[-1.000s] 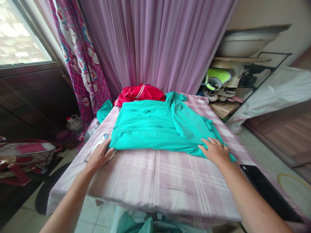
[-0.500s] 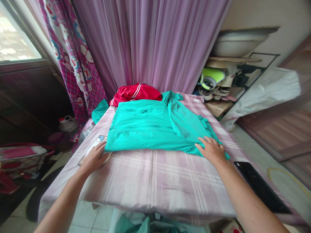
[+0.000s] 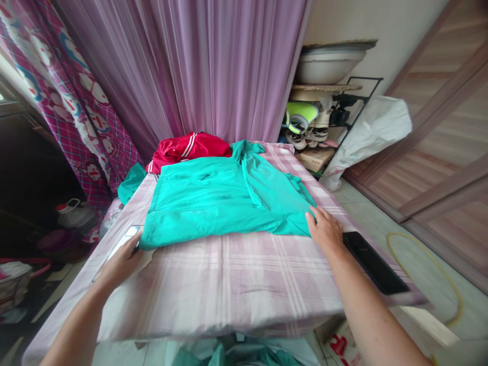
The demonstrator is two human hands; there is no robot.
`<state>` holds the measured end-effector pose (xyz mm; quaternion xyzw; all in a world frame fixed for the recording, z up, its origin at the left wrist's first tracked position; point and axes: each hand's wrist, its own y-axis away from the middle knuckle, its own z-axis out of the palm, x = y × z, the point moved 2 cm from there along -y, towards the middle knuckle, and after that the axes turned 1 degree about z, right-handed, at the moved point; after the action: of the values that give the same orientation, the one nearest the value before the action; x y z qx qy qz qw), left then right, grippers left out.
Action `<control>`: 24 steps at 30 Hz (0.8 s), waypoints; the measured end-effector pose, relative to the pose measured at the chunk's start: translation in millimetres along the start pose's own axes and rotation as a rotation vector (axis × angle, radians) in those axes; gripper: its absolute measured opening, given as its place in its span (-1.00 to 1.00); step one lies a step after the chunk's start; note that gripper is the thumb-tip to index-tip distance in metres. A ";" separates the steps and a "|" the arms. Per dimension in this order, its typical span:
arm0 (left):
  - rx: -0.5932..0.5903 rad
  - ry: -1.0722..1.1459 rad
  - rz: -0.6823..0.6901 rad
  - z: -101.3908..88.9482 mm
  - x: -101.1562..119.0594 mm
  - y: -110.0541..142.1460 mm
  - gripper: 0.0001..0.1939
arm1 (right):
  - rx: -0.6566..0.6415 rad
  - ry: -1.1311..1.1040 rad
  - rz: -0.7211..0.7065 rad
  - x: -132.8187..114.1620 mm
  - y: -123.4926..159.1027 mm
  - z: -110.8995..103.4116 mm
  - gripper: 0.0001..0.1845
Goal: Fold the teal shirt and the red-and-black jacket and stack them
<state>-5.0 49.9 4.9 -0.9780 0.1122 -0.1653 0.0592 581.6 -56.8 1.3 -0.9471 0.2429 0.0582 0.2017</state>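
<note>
A teal jacket [image 3: 202,198] lies spread and folded across the table, a small zip pocket showing near its far left part. One sleeve [image 3: 274,188] is laid diagonally over its right side. At the near left corner, my left hand [image 3: 124,259] is closed on the jacket's hem, its fingertips partly hidden. My right hand [image 3: 324,229] pinches the near right edge of the jacket between thumb and fingers. Under and beside my left hand is a white phone [image 3: 131,232], partly covered.
A checked cloth [image 3: 229,284] covers the table. Red clothing with white stripes [image 3: 194,146] is heaped at the back. A black phone [image 3: 375,262] lies at the right edge. Beyond stand a shoe rack [image 3: 314,157] and a white bag [image 3: 373,132]. More teal cloth [image 3: 229,356] sits below the front edge.
The view has turned to the right. Both hands have gone from lying spread on the jacket to gripping its near corners, and the near edge now slants.
</note>
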 end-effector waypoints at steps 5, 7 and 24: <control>0.103 0.043 0.018 -0.4 -9.5 -3.4 -0.32 | -0.064 0.112 0.257 54.1 7.3 -10.9 -0.43; 0.183 0.034 0.024 -7.0 -3.0 -5.0 -0.35 | -0.167 0.147 0.363 73.9 11.9 -10.2 -0.40; 0.243 0.208 0.349 35.2 140.4 -17.9 -0.55 | 0.189 -0.235 0.195 49.3 -14.7 -43.4 -0.46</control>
<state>139.6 36.4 18.1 -0.9072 0.2645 -0.2646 0.1925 632.3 -84.3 35.8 -0.8825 0.3129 0.1649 0.3101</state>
